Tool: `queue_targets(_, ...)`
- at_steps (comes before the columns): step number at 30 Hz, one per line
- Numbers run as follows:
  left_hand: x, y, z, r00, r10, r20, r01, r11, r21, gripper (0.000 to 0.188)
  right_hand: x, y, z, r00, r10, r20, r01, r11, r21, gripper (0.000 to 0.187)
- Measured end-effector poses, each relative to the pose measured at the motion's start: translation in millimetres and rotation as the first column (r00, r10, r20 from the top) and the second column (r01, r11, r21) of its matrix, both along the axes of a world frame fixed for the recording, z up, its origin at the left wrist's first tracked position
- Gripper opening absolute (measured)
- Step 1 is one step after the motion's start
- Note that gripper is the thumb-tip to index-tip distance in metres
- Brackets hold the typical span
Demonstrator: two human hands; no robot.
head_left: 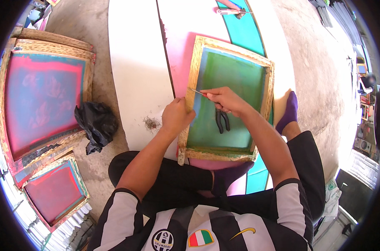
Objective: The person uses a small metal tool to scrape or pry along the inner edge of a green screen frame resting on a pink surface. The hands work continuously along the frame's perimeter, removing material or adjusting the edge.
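A screen-printing frame (229, 157) with wooden sides and green mesh lies in front of me. My left hand (176, 117) is closed round its left wooden side. In my right hand (228, 101) is a thin screwdriver (204, 94) with a red handle, its metal tip at that same wooden side, above my left hand. Black-handled pliers (220, 122) show below my right hand, over the mesh; their head is hidden, and I cannot tell whether they lie there or hang from the hand. Beside my left hand, a small heap of what look like pulled staples (151, 123) lies on the white board.
Larger wooden frames with pink and blue mesh (45, 96) lie at the left, a smaller red one (55, 192) nearer. A crumpled black plastic bag (97, 125) sits beside them. At the far edge, another person's hand (228, 3) appears near a white-handled tool (228, 12).
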State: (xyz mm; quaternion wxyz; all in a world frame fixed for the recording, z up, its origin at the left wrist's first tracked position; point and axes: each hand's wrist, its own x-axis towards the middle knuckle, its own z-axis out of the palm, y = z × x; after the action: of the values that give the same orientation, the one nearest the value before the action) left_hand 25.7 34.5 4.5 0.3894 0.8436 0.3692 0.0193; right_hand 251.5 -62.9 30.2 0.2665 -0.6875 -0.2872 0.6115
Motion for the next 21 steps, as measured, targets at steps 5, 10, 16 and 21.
queue_targets(5,-0.8,2.1,-6.2,1.0,0.019,-0.024,-0.018,1.0,0.009,0.043,-2.5,4.4,14.1,0.999,-0.027,-0.028,0.021,0.983,-0.182,0.04)
queue_targets(10,-0.3,-0.2,3.2,0.998,0.023,-0.067,-0.023,1.0,0.009,0.046,-36.1,-28.4,13.4,0.745,0.053,0.665,-0.242,0.95,0.196,0.037)
queue_targets(16,1.8,1.2,4.2,0.993,0.009,-0.117,-0.01,1.0,-0.01,0.046,-47.3,-25.0,21.6,0.625,0.081,0.776,-0.26,0.959,0.11,0.037)
queue_targets(21,2.4,1.5,5.1,0.992,-0.013,-0.129,0.014,1.0,0.008,0.046,-42.8,-19.2,19.5,0.594,0.071,0.801,-0.303,0.942,0.141,0.037)
